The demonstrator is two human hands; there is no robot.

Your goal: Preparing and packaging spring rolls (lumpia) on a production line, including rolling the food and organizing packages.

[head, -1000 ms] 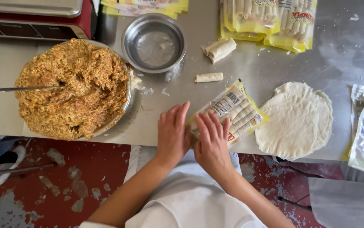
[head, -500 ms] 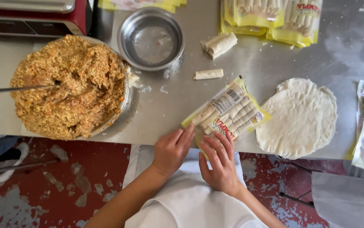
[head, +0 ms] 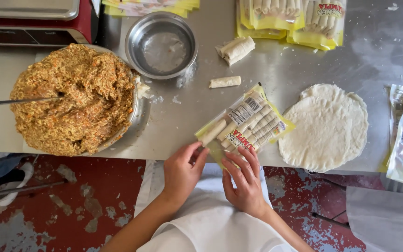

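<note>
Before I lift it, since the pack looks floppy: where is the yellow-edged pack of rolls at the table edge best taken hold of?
Probably by the near, open-looking end of the yellow-edged pack of rolls, coming from the table edge, where the left hand and right hand already meet it. That end overhangs the steel table, so fingers can get under; the rolls lie lengthwise, keeping it stiff that way.
</note>
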